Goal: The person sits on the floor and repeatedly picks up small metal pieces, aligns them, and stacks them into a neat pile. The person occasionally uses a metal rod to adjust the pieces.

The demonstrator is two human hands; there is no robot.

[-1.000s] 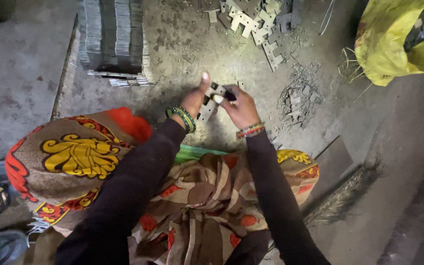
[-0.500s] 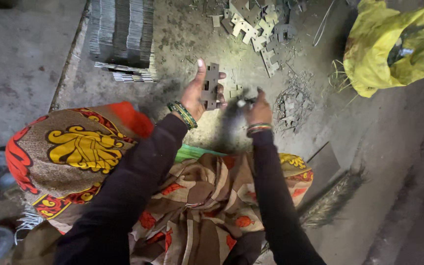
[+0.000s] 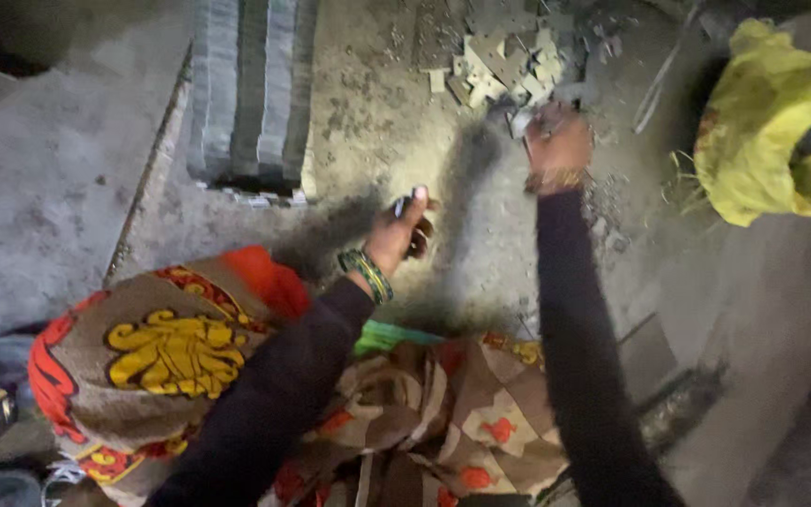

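Under right hand (image 3: 558,143), metal pieces (image 3: 504,66)

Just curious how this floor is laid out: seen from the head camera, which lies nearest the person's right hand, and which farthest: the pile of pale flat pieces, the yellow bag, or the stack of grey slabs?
1. Pile of pale flat pieces, just beside the right hand.
2. Yellow bag, to its right.
3. Stack of grey slabs, far left.
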